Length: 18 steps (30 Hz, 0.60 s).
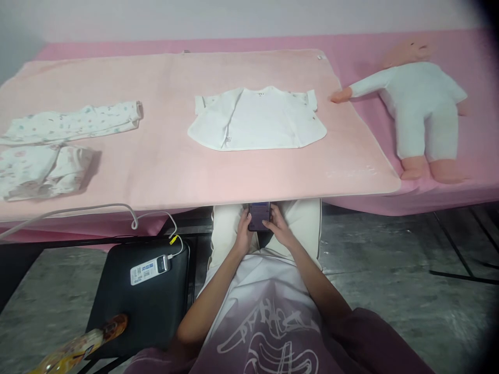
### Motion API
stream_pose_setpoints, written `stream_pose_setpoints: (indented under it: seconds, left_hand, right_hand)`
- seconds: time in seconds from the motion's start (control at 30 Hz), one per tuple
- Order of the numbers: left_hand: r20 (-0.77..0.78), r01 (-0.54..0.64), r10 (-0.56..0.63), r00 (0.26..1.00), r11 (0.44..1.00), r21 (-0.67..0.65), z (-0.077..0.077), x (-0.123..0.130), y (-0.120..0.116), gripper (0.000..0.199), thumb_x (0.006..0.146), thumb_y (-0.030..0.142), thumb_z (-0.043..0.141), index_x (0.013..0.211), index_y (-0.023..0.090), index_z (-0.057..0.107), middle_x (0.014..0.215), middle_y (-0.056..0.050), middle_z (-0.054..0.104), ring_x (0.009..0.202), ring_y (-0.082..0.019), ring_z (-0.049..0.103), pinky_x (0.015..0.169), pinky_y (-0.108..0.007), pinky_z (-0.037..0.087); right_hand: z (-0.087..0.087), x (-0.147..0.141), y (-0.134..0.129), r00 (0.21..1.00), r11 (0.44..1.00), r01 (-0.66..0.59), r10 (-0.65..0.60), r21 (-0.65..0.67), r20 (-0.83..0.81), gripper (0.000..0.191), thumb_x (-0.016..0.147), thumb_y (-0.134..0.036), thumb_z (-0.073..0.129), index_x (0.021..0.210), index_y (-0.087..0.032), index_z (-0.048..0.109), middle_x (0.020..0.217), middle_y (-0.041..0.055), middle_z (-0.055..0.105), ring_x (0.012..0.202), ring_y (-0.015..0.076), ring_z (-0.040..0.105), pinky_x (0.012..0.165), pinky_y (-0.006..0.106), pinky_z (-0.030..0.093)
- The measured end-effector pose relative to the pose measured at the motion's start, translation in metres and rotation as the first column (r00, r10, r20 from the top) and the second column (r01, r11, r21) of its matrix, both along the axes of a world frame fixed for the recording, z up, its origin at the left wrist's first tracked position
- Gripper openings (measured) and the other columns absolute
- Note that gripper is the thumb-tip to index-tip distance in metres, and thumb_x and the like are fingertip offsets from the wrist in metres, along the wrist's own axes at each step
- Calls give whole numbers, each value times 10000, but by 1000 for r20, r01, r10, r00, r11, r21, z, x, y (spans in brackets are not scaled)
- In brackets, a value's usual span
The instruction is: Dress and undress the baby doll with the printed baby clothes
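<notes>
Phone (pixel 259 217) sits between both hands over the lap (pixel 227 231), twelve o'clock from the seated person (pixel 268 311), right by the near edge of the pink-covered counter (pixel 393 205). Long axis apparently six-to-twelve; far end perhaps hidden. Left hand (pixel 244 228) curls round its nine-o'clock side. Right hand (pixel 278 226), equally near, grasps at three, thumb over screen. Neither spread wide. White baby shirt (pixel 263 122) lies beyond, at twelve.

We can read no text for certain. On the worn T-shirt (pixel 268 317) we see pale, scrawled lettering too stylised to make out; on the white power bank (pixel 144 271), blue print too small for us; on the lit smartphone (pixel 259 214), blurred lines; on the baby top (pixel 268 124), tiny dark neck marks.
</notes>
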<state>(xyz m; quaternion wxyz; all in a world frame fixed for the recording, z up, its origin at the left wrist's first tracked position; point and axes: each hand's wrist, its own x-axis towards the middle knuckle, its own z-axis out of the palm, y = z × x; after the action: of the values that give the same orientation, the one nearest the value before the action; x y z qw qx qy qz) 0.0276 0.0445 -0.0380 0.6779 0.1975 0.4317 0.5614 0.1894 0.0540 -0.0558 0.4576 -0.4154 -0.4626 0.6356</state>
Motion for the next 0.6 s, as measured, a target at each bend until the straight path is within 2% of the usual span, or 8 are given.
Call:
stream_pose_setpoints:
  seconds: [0.23, 0.47, 0.6]
  left_hand:
    - [26, 43, -43, 999, 999, 14, -1, -6, 0, 580, 853, 549, 947, 1311, 236, 776, 1362, -104, 782, 1402, -346, 697, 1157, -441, 574]
    - [20, 56, -56, 998, 998, 17, -3, -10, -2, 648, 847, 565, 949, 1368, 230, 757, 1398, -116, 776, 1402, -356, 701, 1169, -462, 570]
    - [12, 58, -58, 998, 998, 21, 0, -10, -3, 647, 840, 564, 956, 1362, 236, 756, 1378, -114, 785, 1394, -356, 711, 1166, -467, 576]
  right_hand:
    - [1, 2, 1, 999, 1000, -29, 29, -2, -26, 749, 979, -599, 814, 1605, -330, 504, 1480, 91, 702, 1337, 294, 663, 1206, 473, 545]
    - [1, 3, -1, 999, 999, -45, 45, 11, -27, 780, 983, -623, 819, 1632, -326, 504, 1514, 102, 692, 1304, 290, 684, 1179, 466, 572]
    - [1, 1, -1, 999, 999, -28, 29, 21, -27, 736, 993, -618, 815, 1595, -323, 511, 1480, 99, 708, 1299, 284, 690, 1158, 453, 583]
